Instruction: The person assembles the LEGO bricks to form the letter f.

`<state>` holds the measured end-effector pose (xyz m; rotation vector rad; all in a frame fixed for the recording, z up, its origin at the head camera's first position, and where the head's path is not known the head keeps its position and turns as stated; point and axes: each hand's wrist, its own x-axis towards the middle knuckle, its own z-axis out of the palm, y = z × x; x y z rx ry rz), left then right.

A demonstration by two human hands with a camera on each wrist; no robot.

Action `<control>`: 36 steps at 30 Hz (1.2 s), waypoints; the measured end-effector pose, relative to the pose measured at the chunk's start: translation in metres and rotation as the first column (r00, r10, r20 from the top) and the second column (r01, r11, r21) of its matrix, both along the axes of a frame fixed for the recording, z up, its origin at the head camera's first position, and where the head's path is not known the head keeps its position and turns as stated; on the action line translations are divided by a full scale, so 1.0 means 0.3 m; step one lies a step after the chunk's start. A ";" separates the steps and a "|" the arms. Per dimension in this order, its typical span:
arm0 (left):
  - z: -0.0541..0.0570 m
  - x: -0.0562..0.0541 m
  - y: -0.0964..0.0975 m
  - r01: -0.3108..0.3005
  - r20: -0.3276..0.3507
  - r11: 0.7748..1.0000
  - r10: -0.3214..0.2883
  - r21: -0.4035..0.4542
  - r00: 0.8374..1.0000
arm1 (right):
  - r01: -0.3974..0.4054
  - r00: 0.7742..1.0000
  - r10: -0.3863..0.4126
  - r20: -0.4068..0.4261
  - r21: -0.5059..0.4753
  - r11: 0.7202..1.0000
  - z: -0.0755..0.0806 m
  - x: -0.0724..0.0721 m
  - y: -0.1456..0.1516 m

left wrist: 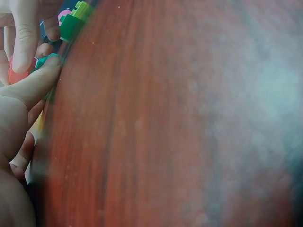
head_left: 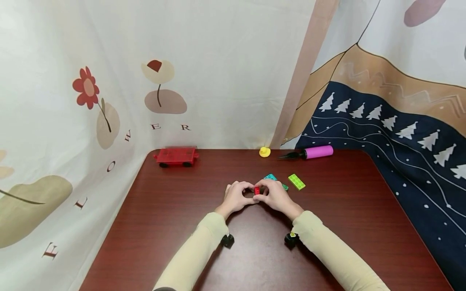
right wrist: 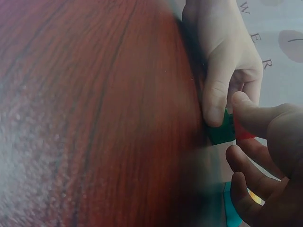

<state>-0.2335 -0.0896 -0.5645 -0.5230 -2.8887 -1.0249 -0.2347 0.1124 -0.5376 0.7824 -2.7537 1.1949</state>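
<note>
Left grip (head_left: 234,198) was clamped on a green brick (right wrist: 221,134), right grip (head_left: 275,196) on the red brick (head_left: 257,190). Red sat right of green, seemingly touching; long axes unclear. Lime brick (head_left: 296,182) lay on the tabletop (head_left: 255,262), nearer the right grip.

Brown table (head_left: 260,258), bricks (head_left: 296,182) (duck (head_left: 264,152) behind)
</note>
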 end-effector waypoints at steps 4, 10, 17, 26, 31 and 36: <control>-0.002 -0.001 -0.001 0.001 -0.007 1.000 -0.001 0.004 1.000 | 0.011 1.000 -0.011 0.022 -0.015 1.000 -0.004 -0.002 0.001; -0.005 -0.004 -0.006 0.023 -0.003 1.000 -0.023 0.018 1.000 | 0.030 0.999 -0.030 0.039 -0.016 0.999 -0.011 -0.001 0.007; -0.005 0.002 -0.014 0.035 0.008 0.998 -0.036 0.052 0.999 | 0.025 0.999 -0.025 0.045 -0.017 1.000 -0.002 0.003 0.002; -0.005 0.003 -0.015 0.055 0.005 0.998 -0.055 0.030 0.998 | 0.038 0.999 -0.036 0.040 -0.040 0.999 -0.021 0.010 -0.002; -0.004 0.000 -0.017 0.047 0.002 0.999 -0.048 0.025 0.999 | 0.044 0.998 -0.044 0.036 0.005 0.999 -0.012 0.010 -0.007; 0.001 0.001 -0.021 0.043 0.008 0.998 -0.043 0.037 0.999 | 0.038 0.999 -0.038 0.004 0.098 0.995 -0.001 0.015 -0.010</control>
